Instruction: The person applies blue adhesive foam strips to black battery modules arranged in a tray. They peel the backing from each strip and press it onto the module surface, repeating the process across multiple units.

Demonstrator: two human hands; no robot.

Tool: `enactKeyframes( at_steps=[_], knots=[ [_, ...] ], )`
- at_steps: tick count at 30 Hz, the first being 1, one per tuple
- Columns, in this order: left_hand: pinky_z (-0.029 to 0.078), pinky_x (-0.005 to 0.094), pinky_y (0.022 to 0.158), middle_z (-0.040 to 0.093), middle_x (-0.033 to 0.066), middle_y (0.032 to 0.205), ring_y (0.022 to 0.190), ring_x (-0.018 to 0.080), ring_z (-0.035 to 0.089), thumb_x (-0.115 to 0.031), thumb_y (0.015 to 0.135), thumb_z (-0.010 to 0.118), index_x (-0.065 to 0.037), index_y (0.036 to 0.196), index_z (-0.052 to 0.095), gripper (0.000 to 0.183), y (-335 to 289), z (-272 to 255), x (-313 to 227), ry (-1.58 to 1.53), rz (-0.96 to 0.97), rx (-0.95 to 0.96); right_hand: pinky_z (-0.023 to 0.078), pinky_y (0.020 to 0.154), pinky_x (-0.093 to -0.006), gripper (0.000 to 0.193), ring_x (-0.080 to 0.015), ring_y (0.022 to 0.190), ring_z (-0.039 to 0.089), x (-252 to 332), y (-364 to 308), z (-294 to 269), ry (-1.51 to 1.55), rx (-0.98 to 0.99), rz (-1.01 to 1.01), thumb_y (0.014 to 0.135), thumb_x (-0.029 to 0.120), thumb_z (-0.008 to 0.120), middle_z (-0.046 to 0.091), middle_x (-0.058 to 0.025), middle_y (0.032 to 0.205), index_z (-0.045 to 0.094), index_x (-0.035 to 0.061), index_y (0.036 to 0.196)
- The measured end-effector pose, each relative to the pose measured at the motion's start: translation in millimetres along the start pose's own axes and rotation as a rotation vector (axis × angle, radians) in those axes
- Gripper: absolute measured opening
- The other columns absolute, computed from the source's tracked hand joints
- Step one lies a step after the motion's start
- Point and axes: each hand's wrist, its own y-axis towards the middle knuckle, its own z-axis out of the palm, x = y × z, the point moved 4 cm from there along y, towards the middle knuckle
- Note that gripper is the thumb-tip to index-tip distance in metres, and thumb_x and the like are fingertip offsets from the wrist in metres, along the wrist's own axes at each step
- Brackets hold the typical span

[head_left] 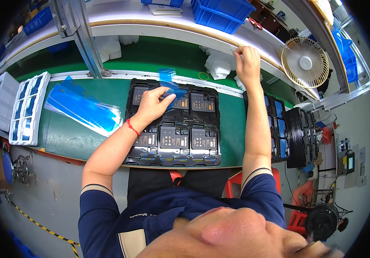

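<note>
My left hand (152,105) is pinching a piece of translucent blue film (167,77) over the back row of a black plastic tray (172,161). Flat black battery packs (174,136) with printed faces lie in the tray's compartments, in two rows. Part of the back row is covered by my left hand and the film. My right hand (248,64) is raised at the shelf's front edge, right of the tray. Its fingers are curled together in a pinch, and what they hold, if anything, is too small to make out.
Loose blue film sheets (84,109) lie left of the tray, beside a white tray (29,107) of dark pieces. To the right are a tray with blue-covered pieces (281,124) and stacked black trays (301,142). A shelf (159,32) with blue bins (219,17) and a fan (305,62) stand beyond.
</note>
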Motion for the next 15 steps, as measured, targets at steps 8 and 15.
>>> enactKeyframes(
  at_steps=[8, 15],
  knots=[
    [0.048, 0.0252, 0.073, 0.068, 0.0090, 0.086, 0.078, 0.0110, 0.061, -0.022, 0.090, 0.063, 0.001, 0.092, 0.072, 0.025, -1.6, 2.2, -5.3, -0.034, 0.019, 0.217, 0.044, 0.075, -0.0382, 0.013, -0.0303, 0.082, 0.055, 83.4, -33.0, 5.3, 0.339, -0.166, 0.100, 0.074, 0.000, 0.068, 0.058, -0.0121, 0.083, 0.058, 0.0023, 0.082],
    [0.046, 0.0230, 0.083, 0.068, 0.0050, 0.096, 0.090, 0.0091, 0.059, -0.015, 0.091, 0.062, 0.001, 0.104, 0.069, 0.022, -7.7, 0.8, -18.4, -0.583, -0.110, 0.135, 0.045, 0.084, -0.0431, 0.016, -0.0225, 0.084, 0.056, 152.8, -51.4, 18.5, 0.066, -0.175, -0.337, 0.068, 0.009, 0.068, 0.056, -0.0040, 0.089, 0.064, 0.0100, 0.084]
  ],
)
